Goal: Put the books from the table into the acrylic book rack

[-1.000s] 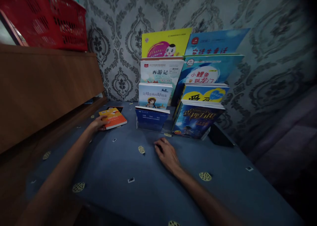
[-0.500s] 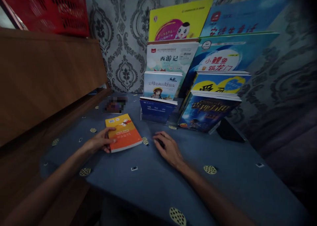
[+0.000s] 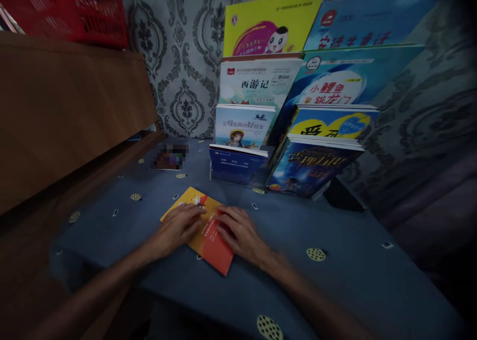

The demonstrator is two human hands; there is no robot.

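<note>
Orange-yellow book [image 3: 218, 252] sits skewed, nearer table's [image 3: 242, 300] front edge than back. Left hand [image 3: 181, 224] and right hand [image 3: 240, 233] both half open, fingers curved over cover; can't tell if either actually grips. Tip imo: light fingers, support opposite sides, turn evenly, don't bend cover corners.

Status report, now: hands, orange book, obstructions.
Left hand and right hand over orange book. Book slanted, cover partly hidden by hands. Standing books behind, apart.
</note>
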